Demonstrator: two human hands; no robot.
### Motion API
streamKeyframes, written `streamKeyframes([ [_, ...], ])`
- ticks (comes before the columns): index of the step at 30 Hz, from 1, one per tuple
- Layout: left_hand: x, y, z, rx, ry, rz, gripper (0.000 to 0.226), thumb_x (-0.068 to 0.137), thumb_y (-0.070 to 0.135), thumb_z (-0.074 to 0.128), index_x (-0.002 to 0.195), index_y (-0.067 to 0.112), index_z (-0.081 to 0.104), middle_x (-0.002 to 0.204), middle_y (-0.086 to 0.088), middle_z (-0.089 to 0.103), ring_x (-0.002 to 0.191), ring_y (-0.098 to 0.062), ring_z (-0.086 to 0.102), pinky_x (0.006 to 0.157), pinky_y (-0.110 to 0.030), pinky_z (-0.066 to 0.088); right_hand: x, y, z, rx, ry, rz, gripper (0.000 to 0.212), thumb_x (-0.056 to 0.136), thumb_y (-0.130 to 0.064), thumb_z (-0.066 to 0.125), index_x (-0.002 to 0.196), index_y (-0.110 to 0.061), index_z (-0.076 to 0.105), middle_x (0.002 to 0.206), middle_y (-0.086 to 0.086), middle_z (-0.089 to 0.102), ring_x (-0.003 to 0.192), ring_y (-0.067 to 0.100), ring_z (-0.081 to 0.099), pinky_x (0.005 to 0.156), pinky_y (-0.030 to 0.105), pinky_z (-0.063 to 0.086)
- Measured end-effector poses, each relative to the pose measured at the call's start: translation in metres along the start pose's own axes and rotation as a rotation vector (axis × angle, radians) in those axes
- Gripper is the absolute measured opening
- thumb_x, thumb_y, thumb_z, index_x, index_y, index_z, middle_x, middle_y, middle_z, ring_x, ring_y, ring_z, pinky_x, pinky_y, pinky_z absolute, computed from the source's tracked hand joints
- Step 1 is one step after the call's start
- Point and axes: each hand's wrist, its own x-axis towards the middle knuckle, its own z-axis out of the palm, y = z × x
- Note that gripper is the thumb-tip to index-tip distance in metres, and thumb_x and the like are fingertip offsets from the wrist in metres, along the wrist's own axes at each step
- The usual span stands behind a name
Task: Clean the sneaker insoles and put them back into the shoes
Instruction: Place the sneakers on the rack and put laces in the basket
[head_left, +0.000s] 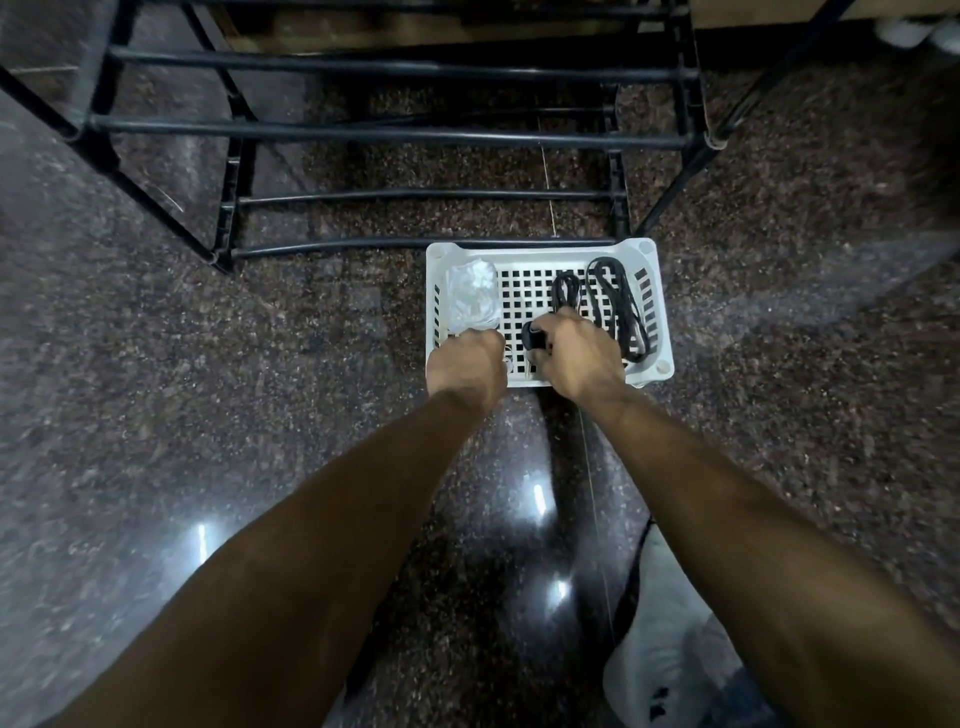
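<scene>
A white perforated plastic basket (655, 291) sits on the dark granite floor in front of me. Both my hands reach into its near end. My right hand (576, 358) curls around a small black object (534, 336). My left hand (465, 361) is fisted at the basket's near left corner, and something small and pale shows by its knuckles; what it is I cannot tell. Black shoelaces (618, 306) lie coiled on the basket's right side, and crumpled clear plastic (472, 296) lies on its left. A white sneaker (665, 660) shows at the lower right, partly hidden by my right forearm.
A black metal shoe rack (395, 130) with bare bars stands just behind the basket. Something white (906, 28) peeks in at the top right corner. Polished granite floor (208, 395) spreads to both sides.
</scene>
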Motion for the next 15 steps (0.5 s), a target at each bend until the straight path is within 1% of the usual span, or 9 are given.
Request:
streamKeyframes([
  [2, 0.0019, 0.0021, -0.0020, 0.044, -0.005, -0.008, 0.029, 0.102, 0.030, 0.044, 0.123, 0.012, 0.053, 0.117, -0.012, 0.062, 0.104, -0.030, 0.063, 0.077, -0.034, 0.048, 0.0007, -0.0017, 0.0004, -0.030, 0.015, 0.001, 0.032, 0.091, -0.027, 0.063, 0.123, -0.022, 0.058, 0.112, 0.000, 0.053, 0.081, 0.019, 0.059, 0.076, 0.036, 0.055],
  [5, 0.0044, 0.0042, -0.0051, 0.058, -0.001, -0.051, 0.028, 0.102, 0.026, 0.043, 0.124, 0.012, 0.053, 0.119, -0.011, 0.062, 0.108, -0.030, 0.062, 0.081, -0.035, 0.048, 0.0012, -0.0046, -0.0005, -0.091, 0.035, 0.017, 0.035, 0.092, -0.033, 0.063, 0.124, -0.021, 0.057, 0.116, 0.002, 0.055, 0.083, 0.022, 0.062, 0.075, 0.037, 0.055],
  [9, 0.0070, 0.0061, -0.0084, 0.051, -0.011, -0.080, 0.029, 0.102, 0.028, 0.043, 0.125, 0.013, 0.051, 0.120, -0.009, 0.061, 0.110, -0.028, 0.061, 0.082, -0.035, 0.047, 0.0016, -0.0058, -0.0013, -0.115, 0.058, 0.022, 0.038, 0.092, -0.034, 0.062, 0.126, -0.018, 0.054, 0.124, 0.004, 0.047, 0.082, 0.023, 0.062, 0.074, 0.040, 0.056],
  [12, 0.0063, 0.0058, -0.0101, 0.091, -0.008, -0.059, 0.032, 0.102, 0.033, 0.044, 0.126, 0.013, 0.050, 0.118, -0.008, 0.061, 0.108, -0.027, 0.061, 0.079, -0.034, 0.046, 0.0003, -0.0038, -0.0006, -0.111, 0.066, 0.007, 0.039, 0.093, -0.034, 0.061, 0.127, -0.018, 0.052, 0.125, 0.004, 0.045, 0.080, 0.022, 0.061, 0.070, 0.039, 0.056],
  [14, 0.0044, 0.0032, -0.0097, 0.131, -0.006, -0.019, 0.032, 0.102, 0.036, 0.044, 0.124, 0.014, 0.051, 0.113, -0.008, 0.063, 0.102, -0.025, 0.062, 0.073, -0.032, 0.043, -0.0013, -0.0016, 0.0016, -0.090, 0.073, 0.004, 0.039, 0.093, -0.034, 0.059, 0.128, -0.018, 0.049, 0.125, 0.005, 0.047, 0.082, 0.022, 0.061, 0.067, 0.034, 0.051],
  [15, 0.0032, 0.0008, -0.0076, 0.153, 0.010, 0.009, 0.029, 0.102, 0.033, 0.043, 0.122, 0.014, 0.052, 0.110, -0.007, 0.064, 0.098, -0.025, 0.063, 0.070, -0.032, 0.041, -0.0019, -0.0004, 0.0023, -0.076, 0.077, -0.004, 0.040, 0.094, -0.034, 0.058, 0.129, -0.018, 0.047, 0.126, 0.005, 0.048, 0.082, 0.022, 0.060, 0.066, 0.032, 0.047],
])
